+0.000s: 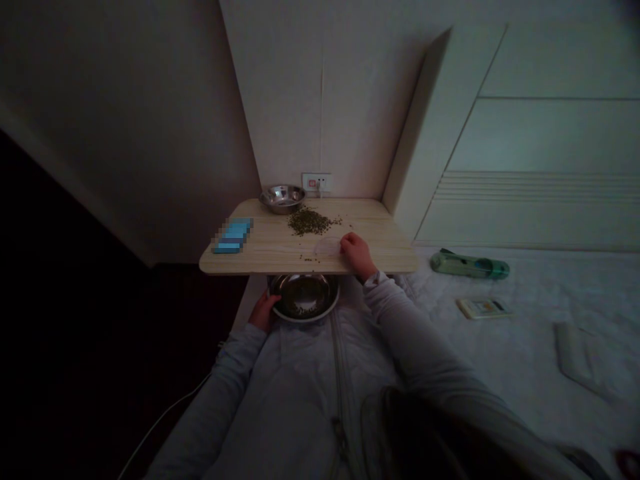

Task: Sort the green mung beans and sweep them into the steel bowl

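Observation:
My right hand [356, 253] is closed on the edge of a thin, clear round plastic disc [327, 247], which lies low over the wooden tabletop [270, 257]. A pile of small dark green beans [310, 221] sits just beyond the disc, with several loose ones scattered near the front edge. Below that edge, my left hand [264, 312] grips the left rim of a steel bowl [305, 319] at my lap. Some beans show in the bottom of this bowl. A second steel bowl [283, 199] stands at the back of the tabletop.
A blurred blue phone-like object [234, 236] lies on the tabletop's left. A wall socket [317, 182] holds a plug behind it. On the bed [530, 360] to the right are a green bottle [467, 265], a phone [484, 308] and a pale folded item [583, 357]. A white cable [165, 413] hangs at left.

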A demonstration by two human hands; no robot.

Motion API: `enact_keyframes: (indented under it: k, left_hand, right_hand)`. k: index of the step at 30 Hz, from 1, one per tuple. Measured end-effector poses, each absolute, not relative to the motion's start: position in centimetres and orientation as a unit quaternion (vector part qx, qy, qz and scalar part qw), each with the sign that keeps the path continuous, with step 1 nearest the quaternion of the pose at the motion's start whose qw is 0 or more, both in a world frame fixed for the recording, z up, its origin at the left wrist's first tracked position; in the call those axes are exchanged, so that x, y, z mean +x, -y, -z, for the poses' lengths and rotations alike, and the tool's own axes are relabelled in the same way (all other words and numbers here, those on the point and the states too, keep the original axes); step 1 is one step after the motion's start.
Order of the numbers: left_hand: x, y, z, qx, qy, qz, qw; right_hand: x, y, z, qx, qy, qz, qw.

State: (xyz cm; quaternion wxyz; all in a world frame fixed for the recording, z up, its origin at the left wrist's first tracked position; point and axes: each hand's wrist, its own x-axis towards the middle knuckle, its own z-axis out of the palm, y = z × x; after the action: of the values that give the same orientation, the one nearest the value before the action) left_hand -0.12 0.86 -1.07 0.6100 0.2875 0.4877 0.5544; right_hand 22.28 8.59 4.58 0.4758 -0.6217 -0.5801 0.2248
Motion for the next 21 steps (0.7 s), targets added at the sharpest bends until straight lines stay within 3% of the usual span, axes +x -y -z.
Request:
enact_keyframes:
  k: [11, 21]
  left_hand:
    - [0.4, 0.3, -1.9, 0.308, -0.509, -0.545, 0.591]
    - [-0.5, -1.0, 1.3, 0.290, -0.501, -0.548, 0.604]
  right_hand:
    - [22.1, -8.7, -4.6, -0.653, 0.609, -0.177, 0.413]
    - [22.0, -8.6, -4.6, -0.656, 0.608, -0.164, 0.416]
